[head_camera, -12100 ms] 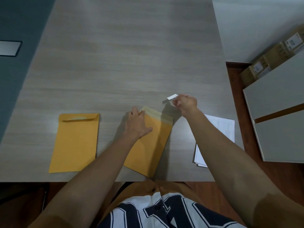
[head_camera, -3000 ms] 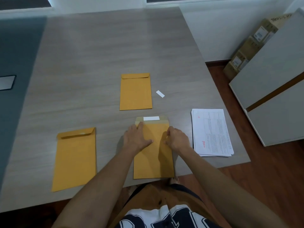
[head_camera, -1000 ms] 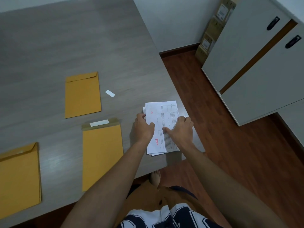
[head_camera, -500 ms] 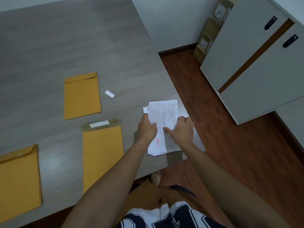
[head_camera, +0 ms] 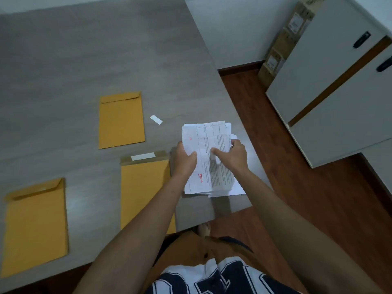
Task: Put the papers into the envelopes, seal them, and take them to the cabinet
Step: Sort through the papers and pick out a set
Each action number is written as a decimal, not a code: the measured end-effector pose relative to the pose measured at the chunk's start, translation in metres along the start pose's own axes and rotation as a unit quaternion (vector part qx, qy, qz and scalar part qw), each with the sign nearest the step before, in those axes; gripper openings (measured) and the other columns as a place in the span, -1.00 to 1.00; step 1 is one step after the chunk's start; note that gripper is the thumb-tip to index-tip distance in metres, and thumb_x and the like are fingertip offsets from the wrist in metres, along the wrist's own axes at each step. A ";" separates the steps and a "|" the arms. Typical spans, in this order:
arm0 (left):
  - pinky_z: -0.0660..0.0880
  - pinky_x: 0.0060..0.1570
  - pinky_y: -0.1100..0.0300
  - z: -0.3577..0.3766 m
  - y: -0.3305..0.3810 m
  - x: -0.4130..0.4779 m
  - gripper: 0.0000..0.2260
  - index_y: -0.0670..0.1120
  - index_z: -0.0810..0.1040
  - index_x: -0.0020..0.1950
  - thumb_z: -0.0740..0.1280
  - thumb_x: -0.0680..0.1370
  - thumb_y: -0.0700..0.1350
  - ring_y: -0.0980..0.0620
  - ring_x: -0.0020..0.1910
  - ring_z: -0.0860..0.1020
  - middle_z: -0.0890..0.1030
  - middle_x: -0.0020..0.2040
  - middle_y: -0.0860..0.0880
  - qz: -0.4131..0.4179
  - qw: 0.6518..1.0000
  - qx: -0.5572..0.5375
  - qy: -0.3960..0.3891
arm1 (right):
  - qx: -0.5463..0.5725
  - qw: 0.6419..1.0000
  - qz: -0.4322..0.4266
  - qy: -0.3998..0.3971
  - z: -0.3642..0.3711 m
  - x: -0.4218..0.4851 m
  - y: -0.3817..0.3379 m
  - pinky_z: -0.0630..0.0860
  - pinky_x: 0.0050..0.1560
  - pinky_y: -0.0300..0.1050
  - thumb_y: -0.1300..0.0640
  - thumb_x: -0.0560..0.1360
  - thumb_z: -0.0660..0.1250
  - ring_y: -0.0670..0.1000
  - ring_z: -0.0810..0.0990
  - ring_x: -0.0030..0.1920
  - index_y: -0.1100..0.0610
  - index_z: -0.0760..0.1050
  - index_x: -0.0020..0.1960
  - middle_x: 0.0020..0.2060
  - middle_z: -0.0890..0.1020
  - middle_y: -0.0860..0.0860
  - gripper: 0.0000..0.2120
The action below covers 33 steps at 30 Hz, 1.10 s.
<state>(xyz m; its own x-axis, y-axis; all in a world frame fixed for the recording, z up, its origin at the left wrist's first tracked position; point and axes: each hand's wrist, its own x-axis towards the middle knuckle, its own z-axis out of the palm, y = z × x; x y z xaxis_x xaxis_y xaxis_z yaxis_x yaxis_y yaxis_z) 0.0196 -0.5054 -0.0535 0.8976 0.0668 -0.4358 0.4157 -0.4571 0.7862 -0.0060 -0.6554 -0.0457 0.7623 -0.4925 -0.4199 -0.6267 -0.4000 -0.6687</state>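
Papers (head_camera: 209,132) at the near right corner of the table (head_camera: 106,49) — I see my left hand (head_camera: 184,161) gripping their left edge and my right hand (head_camera: 235,156) their right — with an open-flapped envelope (head_camera: 145,187) lying just to their left.

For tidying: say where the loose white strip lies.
Head view: the small white paper strip lies on the grey table, right of the farthest yellow paper envelope, left of the white printed papers.

Grey table (head_camera: 84,49): far envelope (head_camera: 121,122), near envelope (head_camera: 144,187) (flap open), left envelope (head_camera: 36,225), white strip (head_camera: 156,119), paper stack (head_camera: 238,190).
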 end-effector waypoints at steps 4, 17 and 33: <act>0.48 -0.22 0.28 -0.031 0.004 -0.001 -0.67 -0.08 0.44 0.28 0.35 0.54 -0.25 0.05 0.01 0.55 0.54 0.09 0.04 -0.006 0.997 -0.072 0.004 | 0.067 0.996 0.014 -0.049 0.019 -0.011 -0.021 0.39 -0.01 -0.13 -0.11 0.45 0.46 -0.04 0.51 0.06 0.01 0.35 0.26 0.18 0.54 -0.05 -0.51; 0.59 0.10 -0.07 -0.142 -0.036 -0.002 -0.69 -0.07 0.49 0.23 0.39 0.52 -0.29 -0.07 0.08 0.62 0.63 0.13 -0.02 -0.050 0.970 -0.229 0.067 | 0.079 0.982 -0.088 -0.150 0.077 -0.053 -0.089 0.41 -0.17 -0.18 -0.01 0.46 0.44 -0.01 0.60 0.05 0.04 0.45 0.23 0.14 0.63 -0.03 -0.61; 0.60 0.12 -0.05 -0.111 -0.018 -0.005 -0.83 -0.03 0.58 0.15 0.26 0.62 -0.09 -0.03 0.04 0.66 0.68 0.07 -0.03 -0.044 0.977 -0.184 -0.096 | 0.170 0.985 -0.002 -0.034 0.022 -0.040 -0.069 0.40 -0.06 -0.10 0.05 0.56 0.37 0.01 0.55 0.08 0.06 0.44 0.25 0.20 0.58 -0.06 -0.70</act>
<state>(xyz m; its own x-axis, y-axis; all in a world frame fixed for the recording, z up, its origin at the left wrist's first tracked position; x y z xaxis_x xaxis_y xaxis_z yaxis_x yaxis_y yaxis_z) 0.0240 -0.3988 -0.0162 0.8268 -0.0913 -0.5550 0.5462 -0.1052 0.8310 0.0103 -0.5907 0.0035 0.7812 -0.4340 -0.4488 -0.5419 -0.1145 -0.8326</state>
